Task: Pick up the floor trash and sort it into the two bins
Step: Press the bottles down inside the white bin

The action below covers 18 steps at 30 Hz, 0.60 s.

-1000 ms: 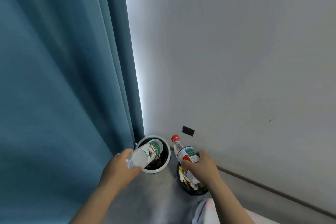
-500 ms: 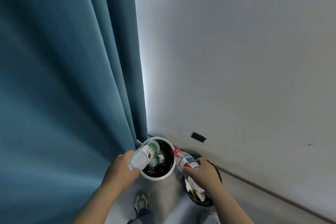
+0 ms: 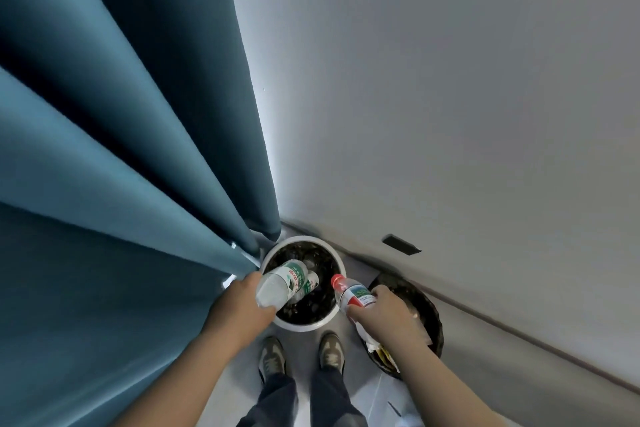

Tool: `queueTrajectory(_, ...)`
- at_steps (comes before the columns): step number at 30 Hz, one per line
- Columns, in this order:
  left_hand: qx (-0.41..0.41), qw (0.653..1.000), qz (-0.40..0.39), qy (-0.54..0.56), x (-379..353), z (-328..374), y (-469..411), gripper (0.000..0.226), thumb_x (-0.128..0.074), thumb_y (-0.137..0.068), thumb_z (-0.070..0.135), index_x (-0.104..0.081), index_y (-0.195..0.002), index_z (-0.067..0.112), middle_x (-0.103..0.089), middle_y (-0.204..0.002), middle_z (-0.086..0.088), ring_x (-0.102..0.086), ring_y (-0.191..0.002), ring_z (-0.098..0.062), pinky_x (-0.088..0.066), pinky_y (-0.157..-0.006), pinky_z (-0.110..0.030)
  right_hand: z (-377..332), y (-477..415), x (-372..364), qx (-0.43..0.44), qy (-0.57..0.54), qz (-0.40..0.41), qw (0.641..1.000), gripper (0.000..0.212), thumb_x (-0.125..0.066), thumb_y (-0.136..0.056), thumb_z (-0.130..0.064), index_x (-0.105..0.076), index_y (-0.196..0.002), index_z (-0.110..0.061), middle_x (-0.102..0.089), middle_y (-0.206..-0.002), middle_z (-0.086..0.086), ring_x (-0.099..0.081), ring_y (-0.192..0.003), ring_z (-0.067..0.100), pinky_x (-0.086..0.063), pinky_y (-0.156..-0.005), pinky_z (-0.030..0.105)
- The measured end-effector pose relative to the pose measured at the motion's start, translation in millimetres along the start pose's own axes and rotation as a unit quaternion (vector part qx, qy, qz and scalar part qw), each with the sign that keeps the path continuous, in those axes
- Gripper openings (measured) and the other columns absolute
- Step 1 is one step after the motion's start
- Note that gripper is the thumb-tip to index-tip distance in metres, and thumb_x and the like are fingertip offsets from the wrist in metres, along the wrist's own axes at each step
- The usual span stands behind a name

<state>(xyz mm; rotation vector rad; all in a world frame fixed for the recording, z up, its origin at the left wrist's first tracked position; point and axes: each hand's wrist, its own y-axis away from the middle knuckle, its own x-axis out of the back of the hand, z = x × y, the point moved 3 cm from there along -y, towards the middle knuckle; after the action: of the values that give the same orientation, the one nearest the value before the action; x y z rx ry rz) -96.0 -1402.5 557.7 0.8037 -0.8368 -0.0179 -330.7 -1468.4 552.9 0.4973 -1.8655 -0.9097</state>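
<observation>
The left hand (image 3: pixel 239 305) has carried its green-label bottle (image 3: pixel 284 282), fingers (image 3: pixel 266 312) wrapped round it, over the white bin (image 3: pixel 301 326). The right hand (image 3: pixel 388 314) grips a red-cap bottle (image 3: pixel 349 293) just beside that rim; both seem ready to drop.

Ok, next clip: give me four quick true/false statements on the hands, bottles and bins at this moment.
1. The left hand grips a green-label bottle above the white bin. True.
2. The right hand holds nothing. False: it grips a red-capped bottle.
3. The white bin has no bottle inside. False: a second bottle with a green label lies in it.
4. The black bin stands to the right of the white bin. True.
</observation>
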Motion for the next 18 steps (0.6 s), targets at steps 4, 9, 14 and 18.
queueTrajectory(4,0.013,1.000,-0.012,0.002,-29.6,-11.4,-41.7,0.043,-0.066,-0.079,0.030,-0.051,-0.118,0.020,-0.060,-0.110,-0.004,-0.058,-0.090,-0.023,-0.046,-0.070,-0.029,8.4,-53.2,-28.0,-0.017,0.032,-0.009,0.999,0.041,-0.063,-0.076,-0.044,-0.049,-0.104,-0.017,-0.060,-0.094,0.001,-0.059,-0.085,0.017,-0.047,-0.069,0.028)
queueTrajectory(9,0.023,1.000,-0.011,-0.011,-64.7,-29.5,-89.9,0.037,-0.066,-0.079,0.029,-0.051,-0.112,0.019,-0.058,-0.107,-0.004,-0.056,-0.088,-0.024,-0.040,-0.065,-0.029,19.5,-111.1,-67.1,-0.040,0.042,-0.011,0.998,0.047,-0.063,-0.076,-0.052,-0.049,-0.104,-0.016,-0.059,-0.092,0.001,-0.058,-0.080,0.018,-0.040,-0.056,0.027)
queueTrajectory(14,0.039,0.999,-0.014,-0.021,-96.7,-55.1,-128.1,0.033,-0.065,-0.076,0.030,-0.048,-0.102,0.020,-0.057,-0.103,-0.004,-0.055,-0.086,-0.025,-0.041,-0.065,-0.030,29.9,-153.6,-105.9,-0.043,0.026,-0.021,0.999,0.046,-0.062,-0.076,-0.046,-0.049,-0.107,-0.013,-0.062,-0.096,0.004,-0.059,-0.084,0.023,-0.046,-0.065,0.030)
queueTrajectory(18,0.045,0.998,-0.029,-0.033,-114.7,-63.1,-146.4,0.046,-0.065,-0.076,0.030,-0.050,-0.119,0.022,-0.058,-0.110,-0.006,-0.059,-0.096,-0.028,-0.051,-0.076,-0.036,33.9,-166.5,-123.1,-0.024,0.002,-0.041,0.999,0.033,-0.059,-0.081,-0.034,-0.041,-0.100,-0.014,-0.055,-0.093,0.003,-0.049,-0.080,0.020,-0.028,-0.050,0.024)
